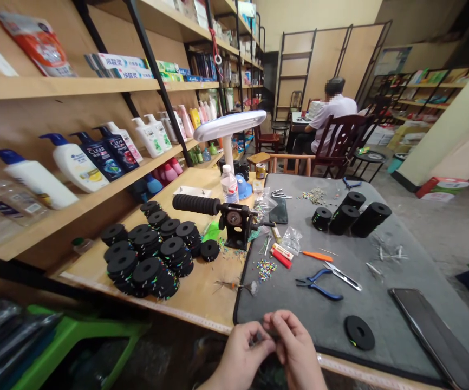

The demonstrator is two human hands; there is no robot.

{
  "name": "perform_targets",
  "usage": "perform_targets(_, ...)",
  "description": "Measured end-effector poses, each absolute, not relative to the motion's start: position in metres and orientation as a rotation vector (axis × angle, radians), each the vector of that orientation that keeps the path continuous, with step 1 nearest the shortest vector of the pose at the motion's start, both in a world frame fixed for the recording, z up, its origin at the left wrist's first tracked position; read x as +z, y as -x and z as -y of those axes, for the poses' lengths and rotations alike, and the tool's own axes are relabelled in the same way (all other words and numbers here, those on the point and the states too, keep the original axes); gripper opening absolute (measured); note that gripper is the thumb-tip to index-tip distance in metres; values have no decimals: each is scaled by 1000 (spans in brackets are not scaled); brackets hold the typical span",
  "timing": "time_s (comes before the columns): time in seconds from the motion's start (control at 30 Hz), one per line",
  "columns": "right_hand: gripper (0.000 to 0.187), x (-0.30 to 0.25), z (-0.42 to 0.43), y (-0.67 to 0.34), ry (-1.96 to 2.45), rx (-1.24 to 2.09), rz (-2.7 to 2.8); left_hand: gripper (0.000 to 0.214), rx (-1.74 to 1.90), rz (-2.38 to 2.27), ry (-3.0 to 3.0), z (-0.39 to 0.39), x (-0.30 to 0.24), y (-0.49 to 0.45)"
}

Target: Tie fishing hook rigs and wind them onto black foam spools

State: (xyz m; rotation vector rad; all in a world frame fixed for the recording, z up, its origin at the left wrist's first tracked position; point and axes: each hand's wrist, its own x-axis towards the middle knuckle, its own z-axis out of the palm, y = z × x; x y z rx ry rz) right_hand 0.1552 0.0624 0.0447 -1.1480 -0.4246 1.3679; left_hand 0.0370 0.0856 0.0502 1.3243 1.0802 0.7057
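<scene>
"CLEAR" is read on the dark pump bottles [98, 151] lined up on the lower left shelf [96, 196], and "冷酸灵" on the toothpaste boxes [121, 64] laid on the shelf above. The label of the drink bottle [229, 187], stood towards the far edge of the tabletop [204, 295], is too small to be read; the blue base of the lamp [228, 126] is partly hidden by it.

At the near edge of the tabletop, the left hand [247, 353] and the right hand [293, 346] are brought together, thumb and fingertips pinched on each; what is held between them cannot be told. To their right, a single black foam ring [353, 331] is laid flat near the mat's near edge, a phone [431, 333] beyond it.

Farther up the mat [348, 252], blue pliers [321, 284], a red lighter [282, 258] and coloured beads [266, 269] are scattered. The ring stacks [149, 268] along the tabletop's left side are separated from the beads by a black crank tool [236, 225].
</scene>
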Motion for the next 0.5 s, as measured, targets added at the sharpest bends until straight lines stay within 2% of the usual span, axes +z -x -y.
perform_targets(0.27,40,48,-67,-150,1128,1409,343,19,693,-1033,-1324,-84,46,-32)
perform_targets(0.43,41,38,-71,-146,1096,1422,367,21,651,-1117,-1488,-88,37,-26)
perform_targets(0.5,43,32,-73,-146,1091,1429,339,15,624,-1182,-1554,-92,39,-18)
